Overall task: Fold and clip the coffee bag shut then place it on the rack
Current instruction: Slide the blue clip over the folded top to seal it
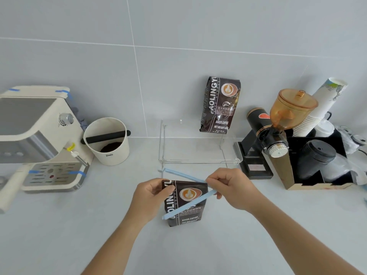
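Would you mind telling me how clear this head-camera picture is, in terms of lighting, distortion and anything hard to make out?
Head view: lighting is soft and even, with faint shadows only; the wide lens bows the wall tile lines; the clear rack nearly vanishes against the counter; the held coffee bag and blue clip are slightly soft, with small print unreadable.

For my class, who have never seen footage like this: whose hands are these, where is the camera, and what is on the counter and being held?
One picture, from a camera worn on a person's head, looking down. The left hand steadies the top of a dark coffee bag standing on the counter. The right hand holds an open pale blue clip at the bag's top. Behind stands a clear rack with a second coffee bag on it. Left: a coffee machine and a tub. Right: a grinder and stacked cups.
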